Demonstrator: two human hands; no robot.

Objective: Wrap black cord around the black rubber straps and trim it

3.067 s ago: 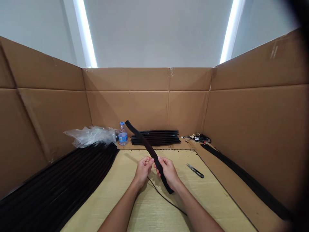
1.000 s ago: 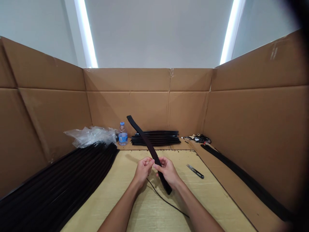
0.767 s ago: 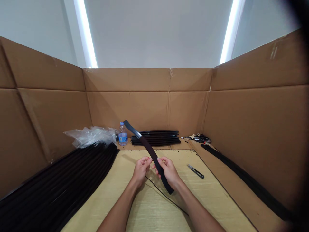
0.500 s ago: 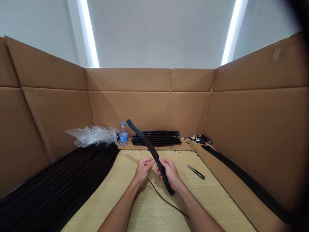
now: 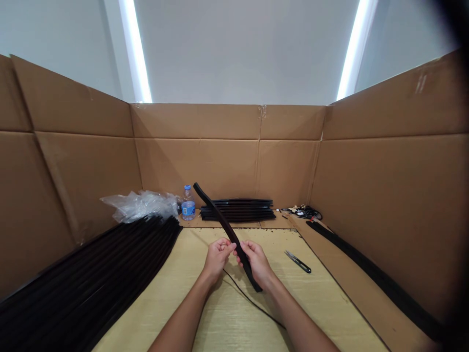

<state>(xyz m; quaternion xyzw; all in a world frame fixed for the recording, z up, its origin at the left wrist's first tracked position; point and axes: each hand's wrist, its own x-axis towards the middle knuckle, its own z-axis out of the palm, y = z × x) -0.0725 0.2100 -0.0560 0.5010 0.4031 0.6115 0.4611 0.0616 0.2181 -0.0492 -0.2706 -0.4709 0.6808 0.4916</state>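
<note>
Bracing a black strip (image 5: 226,226), held aslant above the middle of the worktop (image 5: 154,293): right hand (image 5: 255,259), grip wrapped around it, presumably for steadiness. Left hand (image 5: 217,256): narrow pinch at strip's edge, apparently on a thin cord (image 5: 256,306). Snips (image 5: 299,263): near right edge, seemingly within reach.

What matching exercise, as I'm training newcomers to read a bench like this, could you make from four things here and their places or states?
Things:
1. Bottle
2. Snips
3. Clear plastic
4. Slanting black strip

Places or states:
A. Crumpled, towards the back left
B. Held in the right hand
C. Upright, with a blue cap
D. Lying on the yellow mat, to the right of the hands

Right pairs: 1-C, 2-D, 3-A, 4-B
</note>
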